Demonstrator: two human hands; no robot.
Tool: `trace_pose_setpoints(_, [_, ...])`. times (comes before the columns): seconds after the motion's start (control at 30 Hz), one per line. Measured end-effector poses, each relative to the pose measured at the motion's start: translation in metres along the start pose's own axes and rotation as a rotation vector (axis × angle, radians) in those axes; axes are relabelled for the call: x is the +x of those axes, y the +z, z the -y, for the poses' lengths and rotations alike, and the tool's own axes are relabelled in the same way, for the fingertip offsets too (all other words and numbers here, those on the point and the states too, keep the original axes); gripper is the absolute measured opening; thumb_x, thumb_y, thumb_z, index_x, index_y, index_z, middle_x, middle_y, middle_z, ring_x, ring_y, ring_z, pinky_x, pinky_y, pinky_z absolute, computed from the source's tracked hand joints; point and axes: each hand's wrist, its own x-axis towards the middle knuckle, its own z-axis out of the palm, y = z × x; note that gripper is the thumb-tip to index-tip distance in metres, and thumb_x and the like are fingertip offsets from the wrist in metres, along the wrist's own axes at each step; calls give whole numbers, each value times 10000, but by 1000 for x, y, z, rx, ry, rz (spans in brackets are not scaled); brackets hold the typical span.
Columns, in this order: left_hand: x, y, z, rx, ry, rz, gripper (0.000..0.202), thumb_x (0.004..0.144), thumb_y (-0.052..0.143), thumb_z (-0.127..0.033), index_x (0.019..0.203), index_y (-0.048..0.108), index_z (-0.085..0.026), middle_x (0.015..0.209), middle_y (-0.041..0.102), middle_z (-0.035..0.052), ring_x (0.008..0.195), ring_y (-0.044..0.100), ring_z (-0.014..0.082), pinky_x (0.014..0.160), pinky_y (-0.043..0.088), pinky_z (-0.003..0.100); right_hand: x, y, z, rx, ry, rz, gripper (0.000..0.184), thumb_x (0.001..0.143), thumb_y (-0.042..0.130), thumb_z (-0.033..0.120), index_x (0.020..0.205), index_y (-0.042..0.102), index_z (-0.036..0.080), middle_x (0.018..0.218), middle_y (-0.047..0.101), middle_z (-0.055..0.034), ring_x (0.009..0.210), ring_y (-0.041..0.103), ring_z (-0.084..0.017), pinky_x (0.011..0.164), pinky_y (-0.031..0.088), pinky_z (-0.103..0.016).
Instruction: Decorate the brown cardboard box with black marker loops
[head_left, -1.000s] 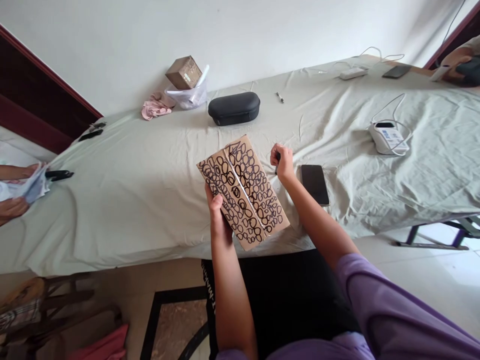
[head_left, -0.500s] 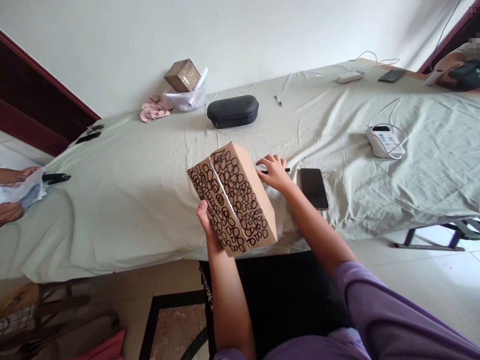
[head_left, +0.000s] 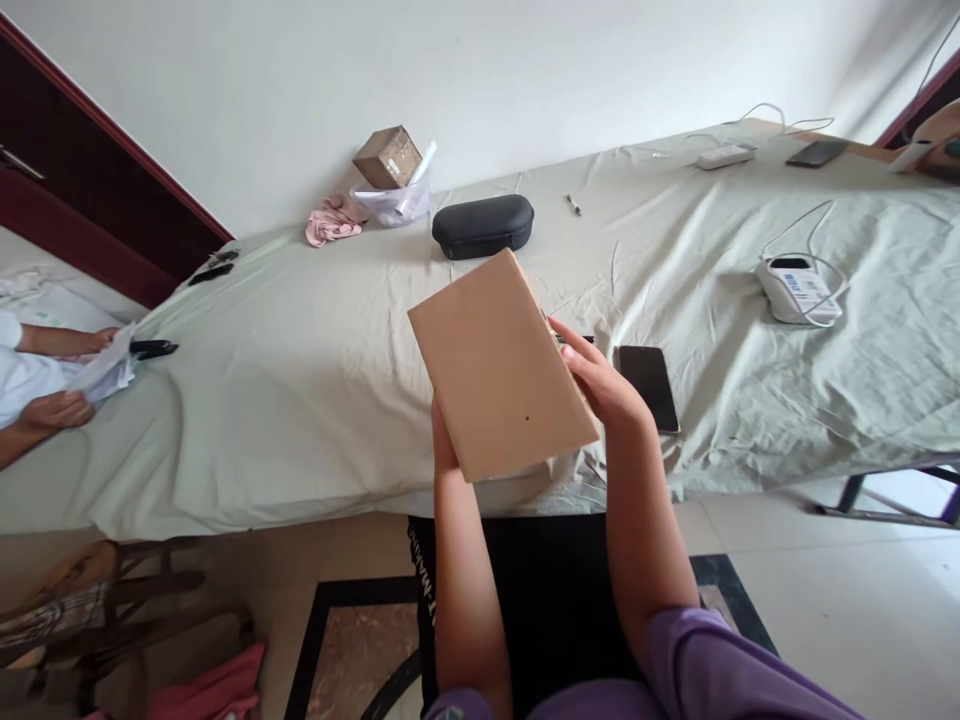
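Observation:
I hold a brown cardboard box [head_left: 501, 367] above the near edge of the table, a plain blank face turned toward me. My left hand [head_left: 442, 447] grips its lower left side, mostly hidden behind it. My right hand [head_left: 600, 378] grips its right side. A black marker [head_left: 576, 340] lies on the cloth just behind my right hand, mostly hidden. A black phone [head_left: 649, 374] lies face up to the right of that hand.
The table is covered by a pale green sheet [head_left: 285, 370]. On it: a black case [head_left: 482, 225], a small box on a plastic bag [head_left: 390, 170], pink cloth [head_left: 331, 222], a pen [head_left: 573, 204], a white device with cable [head_left: 796, 290]. Another person's hands [head_left: 60, 400] work at left.
My right hand laid the marker down and took hold of the box. The box turned over, from its scribbled face with black circles to a blank face.

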Motion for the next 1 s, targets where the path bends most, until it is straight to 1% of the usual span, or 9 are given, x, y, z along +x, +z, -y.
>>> trace_pose_setpoints(0.07, [-8,1,-6,-48,-83,-1,833,854,526,-964,1229,790,-269,1287,810,127,1224,767,387,1012,663,563,-9,-3,9,-16,46,-14,1015,832,839,684,1687,462,288,1436,740,-126,1345,703,-375,1143,588,-569])
trace_pose_setpoints(0.23, [-7,8,-5,25,-78,-90,797,794,775,-816,1311,757,-209,1465,733,153,1464,624,400,1177,562,524,-29,9,29,-196,-108,-117,938,823,894,615,1646,523,364,1580,644,-99,1438,634,-395,1206,532,-626])
trace_pose_setpoints(0.37, [3,18,2,163,35,-238,817,879,762,-729,1583,540,-378,1570,655,94,1463,628,353,1137,568,518,-33,25,30,-378,-232,-198,918,834,901,543,1651,513,383,1647,578,-80,1511,551,-415,1270,462,-629])
trace_pose_setpoints(0.47, [-1,17,2,222,194,-119,1053,808,783,-806,1697,341,-454,1766,433,75,1607,475,348,1212,510,494,-32,29,25,-413,-258,-118,896,852,871,479,1654,488,370,1641,572,-81,1505,552,-393,1269,468,-593])
trace_pose_setpoints(0.6, [-11,11,-5,322,323,61,1537,515,1006,-730,1755,153,-415,1859,189,131,1697,289,420,1285,437,529,-33,25,28,-434,-270,-42,861,855,855,440,1630,490,356,1572,606,-84,1456,584,-363,1220,524,-530])
trace_pose_setpoints(0.73, [-16,7,-10,361,401,54,1589,444,1074,-574,1748,194,-351,1810,278,173,1691,276,448,1324,368,569,-34,16,30,-398,-302,30,904,810,892,553,1611,520,362,1528,629,-81,1456,579,-374,1199,533,-525])
trace_pose_setpoints(0.83, [-22,0,-5,313,373,95,1473,439,1054,-563,1705,340,-327,1714,452,168,1610,425,462,1318,376,577,-26,5,19,-233,-271,35,778,894,703,758,1559,596,368,1515,655,-70,1462,587,-371,1209,510,-533])
trace_pose_setpoints(0.9, [-28,-5,1,218,247,80,1332,434,1003,-663,1619,498,-323,1559,627,155,1484,567,482,1250,460,604,-18,-2,6,-150,-235,-13,728,931,625,776,1526,631,356,1518,668,-65,1464,593,-352,1236,479,-526])
trace_pose_setpoints(1.0, [-34,-5,8,18,57,-1,1062,580,765,-899,1459,676,-309,1295,792,130,1273,709,480,1081,583,619,-12,-8,-15,-119,-160,-3,757,868,679,790,1447,685,302,1487,708,-93,1432,627,-354,1222,499,-524])
